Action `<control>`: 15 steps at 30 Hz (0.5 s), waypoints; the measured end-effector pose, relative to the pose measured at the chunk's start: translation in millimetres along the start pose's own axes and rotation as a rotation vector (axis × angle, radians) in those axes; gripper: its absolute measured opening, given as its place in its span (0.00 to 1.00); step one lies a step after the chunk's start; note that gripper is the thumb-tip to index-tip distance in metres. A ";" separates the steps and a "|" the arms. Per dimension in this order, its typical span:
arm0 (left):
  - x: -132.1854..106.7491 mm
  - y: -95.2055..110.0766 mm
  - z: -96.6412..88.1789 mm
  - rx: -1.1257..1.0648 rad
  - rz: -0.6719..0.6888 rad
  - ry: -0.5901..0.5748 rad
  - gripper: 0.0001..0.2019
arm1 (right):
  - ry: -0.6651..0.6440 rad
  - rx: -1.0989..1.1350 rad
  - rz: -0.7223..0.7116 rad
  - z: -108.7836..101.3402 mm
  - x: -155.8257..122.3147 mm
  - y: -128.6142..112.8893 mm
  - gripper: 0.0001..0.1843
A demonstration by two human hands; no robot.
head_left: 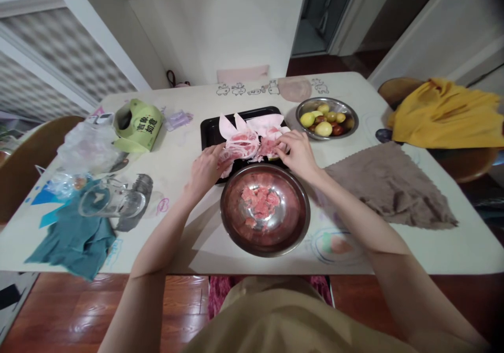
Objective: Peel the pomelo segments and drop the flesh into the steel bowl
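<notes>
My left hand (205, 170) grips one side of the opened pomelo (243, 144) on the black tray (211, 128) — my right hand (298, 152) pinches its pink flesh — and pulp pieces (260, 200) lie in the steel bowl (293, 214).

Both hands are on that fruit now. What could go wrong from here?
Loose bits could miss the metal bowl: the left hand and right hand are working the pink-fleshed fruit over the black tray, just behind it.

The right forearm lies close to the brown cloth and might drag it.

The glass vessel overlaps the teal cloth in view; tugging that cloth could perhaps upset it.
</notes>
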State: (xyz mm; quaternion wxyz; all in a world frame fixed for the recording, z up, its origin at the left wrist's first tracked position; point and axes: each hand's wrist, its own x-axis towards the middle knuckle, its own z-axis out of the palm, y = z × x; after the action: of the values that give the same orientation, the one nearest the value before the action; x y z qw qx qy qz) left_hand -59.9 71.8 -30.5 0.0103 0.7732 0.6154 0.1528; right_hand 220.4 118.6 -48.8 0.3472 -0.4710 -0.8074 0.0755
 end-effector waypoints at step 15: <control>5.8 -1.3 10.1 -0.128 0.012 0.133 0.15 | 0.074 0.080 -0.175 -19.0 -9.5 -37.3 0.07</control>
State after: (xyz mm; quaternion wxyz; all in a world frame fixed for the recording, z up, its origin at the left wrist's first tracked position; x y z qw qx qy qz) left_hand -57.5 79.4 -39.1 0.0178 0.7628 0.5990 0.2429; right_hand 209.0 86.7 -22.5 0.4004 -0.3869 -0.8285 0.0596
